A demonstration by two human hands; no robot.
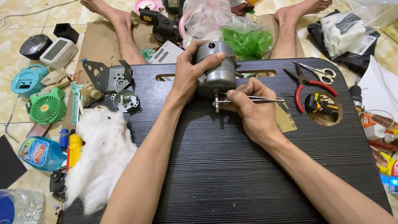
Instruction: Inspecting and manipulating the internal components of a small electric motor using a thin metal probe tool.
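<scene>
While the left hand (188, 74) clamps the grey motor (215, 68) and the right hand (248, 108) pinches tweezers (253, 98), pliers (309, 85) and scissors (321, 72) lie right of the motor, cotton wool (99, 153) to its lower left.

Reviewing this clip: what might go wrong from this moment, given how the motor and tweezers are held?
The left hand props the grey motor on its thin shaft; it may tip or slip on the black board. The tweezers in the right hand could skid off the shaft towards the fingers.
</scene>
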